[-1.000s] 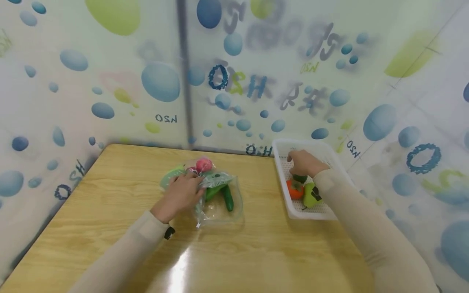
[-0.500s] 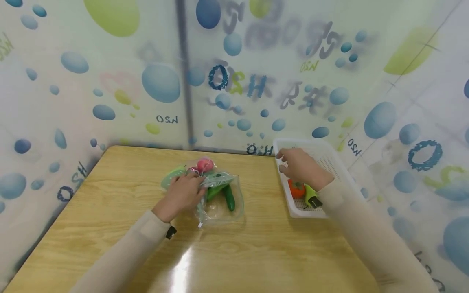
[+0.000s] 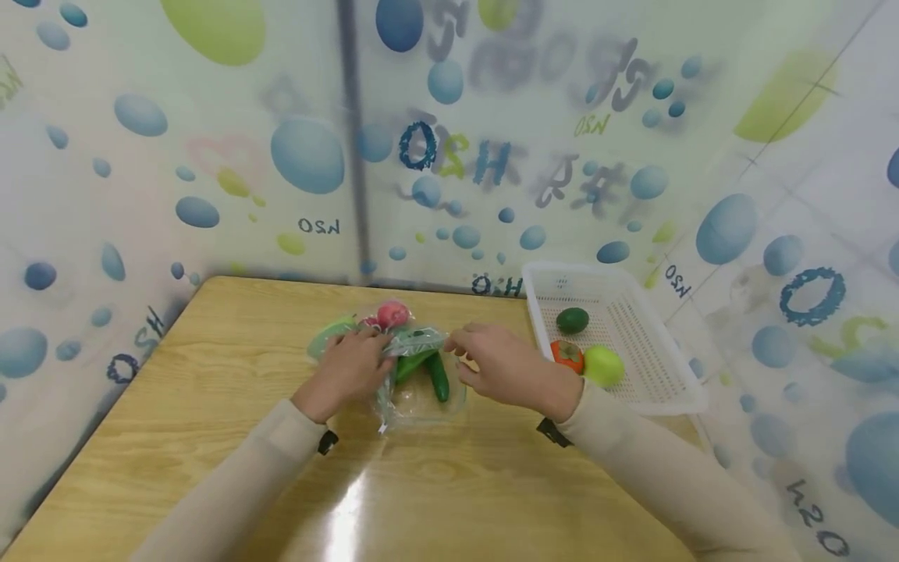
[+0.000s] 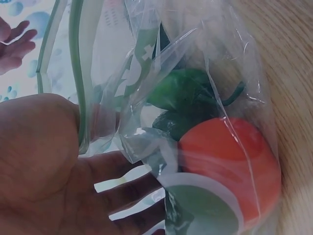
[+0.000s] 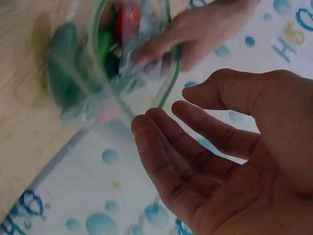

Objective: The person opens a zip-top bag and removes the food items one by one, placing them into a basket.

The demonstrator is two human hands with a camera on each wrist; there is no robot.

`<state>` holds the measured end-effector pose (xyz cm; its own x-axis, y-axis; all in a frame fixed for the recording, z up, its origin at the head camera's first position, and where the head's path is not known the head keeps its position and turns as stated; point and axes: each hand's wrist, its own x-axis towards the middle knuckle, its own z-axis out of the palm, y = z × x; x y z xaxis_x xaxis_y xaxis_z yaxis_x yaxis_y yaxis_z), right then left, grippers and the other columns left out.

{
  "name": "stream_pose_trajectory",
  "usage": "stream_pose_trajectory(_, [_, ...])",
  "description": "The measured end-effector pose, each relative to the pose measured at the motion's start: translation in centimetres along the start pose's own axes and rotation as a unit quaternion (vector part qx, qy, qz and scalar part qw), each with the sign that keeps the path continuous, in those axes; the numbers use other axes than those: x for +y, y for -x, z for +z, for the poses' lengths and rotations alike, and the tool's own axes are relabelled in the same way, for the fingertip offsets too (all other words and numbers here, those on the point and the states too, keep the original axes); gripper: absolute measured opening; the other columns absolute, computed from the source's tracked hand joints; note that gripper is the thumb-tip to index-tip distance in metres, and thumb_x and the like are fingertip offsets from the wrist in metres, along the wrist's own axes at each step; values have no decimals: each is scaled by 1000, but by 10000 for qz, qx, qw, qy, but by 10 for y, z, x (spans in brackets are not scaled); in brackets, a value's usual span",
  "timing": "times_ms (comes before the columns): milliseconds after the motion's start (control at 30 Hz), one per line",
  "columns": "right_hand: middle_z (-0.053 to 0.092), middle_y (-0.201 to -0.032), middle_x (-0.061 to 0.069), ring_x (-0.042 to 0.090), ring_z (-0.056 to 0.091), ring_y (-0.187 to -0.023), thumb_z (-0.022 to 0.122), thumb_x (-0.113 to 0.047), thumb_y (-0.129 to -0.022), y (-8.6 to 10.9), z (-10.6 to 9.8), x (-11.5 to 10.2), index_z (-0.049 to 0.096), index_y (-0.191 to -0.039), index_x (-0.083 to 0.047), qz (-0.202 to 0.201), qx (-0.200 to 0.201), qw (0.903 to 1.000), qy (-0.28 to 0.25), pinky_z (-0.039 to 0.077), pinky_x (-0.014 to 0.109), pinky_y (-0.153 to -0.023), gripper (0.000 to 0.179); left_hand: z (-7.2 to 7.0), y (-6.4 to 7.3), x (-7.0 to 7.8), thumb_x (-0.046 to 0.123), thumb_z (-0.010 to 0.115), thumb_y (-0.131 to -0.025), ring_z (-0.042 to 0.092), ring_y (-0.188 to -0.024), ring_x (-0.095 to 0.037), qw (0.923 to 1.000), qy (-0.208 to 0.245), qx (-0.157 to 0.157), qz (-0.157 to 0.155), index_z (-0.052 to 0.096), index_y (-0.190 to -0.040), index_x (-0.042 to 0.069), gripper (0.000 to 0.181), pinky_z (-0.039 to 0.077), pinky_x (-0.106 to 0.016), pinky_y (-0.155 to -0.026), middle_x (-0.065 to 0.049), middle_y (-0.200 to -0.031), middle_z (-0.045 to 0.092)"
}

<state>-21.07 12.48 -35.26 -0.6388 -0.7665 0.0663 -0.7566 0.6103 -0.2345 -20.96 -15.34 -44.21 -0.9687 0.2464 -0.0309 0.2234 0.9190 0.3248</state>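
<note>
So the right hand (image 3: 509, 363) has come off the white plastic basket (image 3: 667, 408) since half a second ago and is now at the right edge of the clear zip bag (image 3: 421, 410). Its fingers are loosely bent, nothing in them; can't tell if the tips actually touch plastic. Left hand (image 3: 347, 367) hasn't really budged: it's pinching the bag's side, thumb inside the mouth, fingers pretty straight against the outside. Bag's lying on the wooden table (image 3: 421, 499), left of the basket, with a cucumber (image 3: 438, 378), a green pepper (image 4: 183, 90) and a round red piece (image 4: 230, 166) inside. Basket's got an avocado, looks like (image 3: 572, 320), a persimmon (image 3: 567, 356) and a green pear (image 3: 604, 365).
</note>
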Motion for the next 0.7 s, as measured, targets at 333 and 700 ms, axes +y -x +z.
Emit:
stream_pose_trajectory(333, [80, -123, 13, 21, 75, -107, 78, -6, -107, -39, 40, -12, 80, -128, -3, -528, -900, 9943, 213, 65, 37, -95, 21, 0, -3, -2, 31, 61, -119, 63, -151, -54, 10000, 12, 29, 13, 67, -161, 3, 51, 44, -81, -124, -25, -162, 69])
stream_pose_trajectory(700, [77, -147, 14, 27, 78, -134, 76, -12, -113, -61, 83, -3, 73, -150, -2, -847, -881, 9854, 1187, 64, 37, -117, 38, -2, -6, -7, 32, 60, -119, 65, -152, -49, 9993, 324, -77, -178, 70, -160, 6, 49, 22, -93, -131, -22, -158, 73])
